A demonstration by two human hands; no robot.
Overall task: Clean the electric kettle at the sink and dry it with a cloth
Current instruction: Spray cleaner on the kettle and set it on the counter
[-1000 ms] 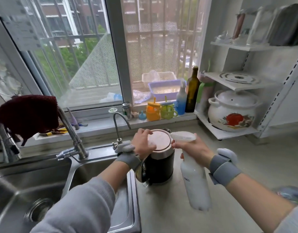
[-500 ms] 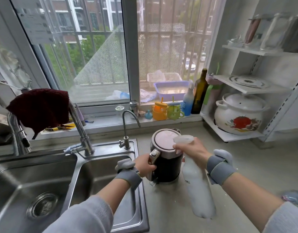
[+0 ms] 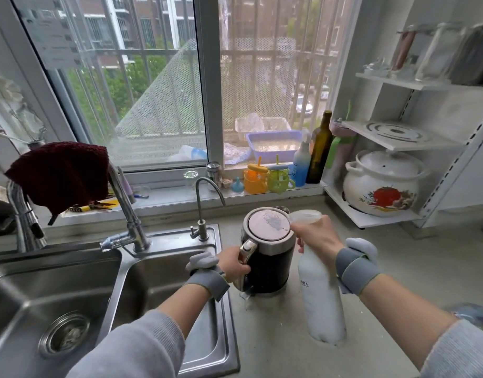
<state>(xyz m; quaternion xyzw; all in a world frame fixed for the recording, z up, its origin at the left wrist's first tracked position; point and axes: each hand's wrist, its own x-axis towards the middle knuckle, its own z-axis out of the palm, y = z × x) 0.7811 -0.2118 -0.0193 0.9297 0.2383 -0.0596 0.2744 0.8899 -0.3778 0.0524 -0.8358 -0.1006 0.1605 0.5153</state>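
The electric kettle [image 3: 267, 252] stands upright on the grey counter [image 3: 415, 268] at the centre of the frame, just right of the sink [image 3: 153, 271], its lid shut and dotted with droplets or foam. Your left hand [image 3: 233, 264] curls round the kettle's handle on its left side. Your right hand [image 3: 316, 238] grips the head of a white spray bottle [image 3: 321, 301] just right of the kettle, the nozzle close to the lid; whether the bottle's base touches the counter, you cannot tell. Both wrists carry grey straps. Left of the kettle, a small curved tap [image 3: 205, 205] and a larger faucet [image 3: 128, 214] rise behind the basins. A dark red cloth [image 3: 60, 175] hangs at the left edge of the frame. A white lidded pot [image 3: 382, 182] sits on the lowest shelf at the right.
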